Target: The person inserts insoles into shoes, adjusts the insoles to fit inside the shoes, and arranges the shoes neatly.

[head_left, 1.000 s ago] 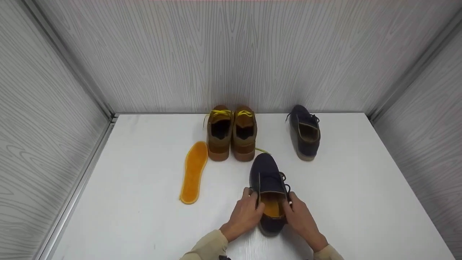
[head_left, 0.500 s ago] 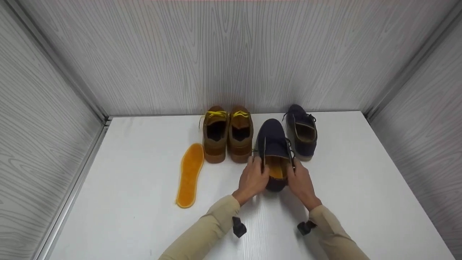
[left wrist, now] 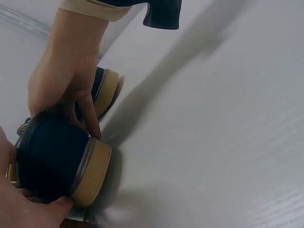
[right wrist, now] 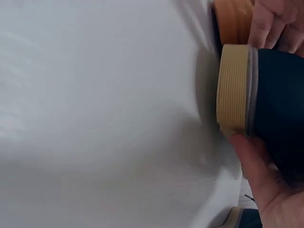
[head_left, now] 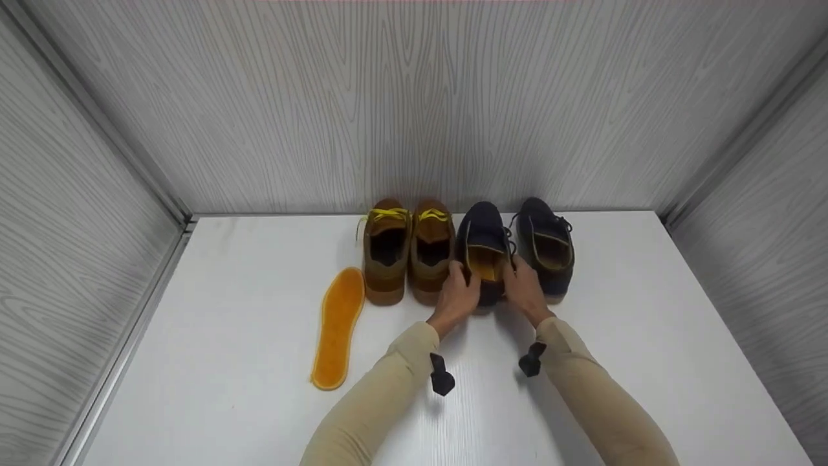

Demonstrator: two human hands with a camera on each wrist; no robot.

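A navy lace-up shoe (head_left: 484,223) with an orange insole inside stands between my two hands, toe toward the back wall. My left hand (head_left: 458,298) grips its left side near the heel, and my right hand (head_left: 525,290) holds the right side. In the left wrist view the shoe's dark heel (left wrist: 52,156) and ribbed tan sole show between the hands. The right wrist view has my right thumb pressed by the sole edge (right wrist: 232,90). To the right is a matching navy shoe (head_left: 546,226); a pair of brown shoes (head_left: 386,278) with yellow laces is on the left.
An orange insole (head_left: 339,330) lies flat on the white tabletop (head_left: 246,310), left of the brown shoes. A grey wood-grain wall (head_left: 414,116) rises behind the shoes, with side panels left and right. Small black devices hang at both sleeve cuffs.
Both hands have carried the navy shoe forward, away from the body, into the space between the brown pair and the other navy shoe. The loose insole stays on the tabletop.
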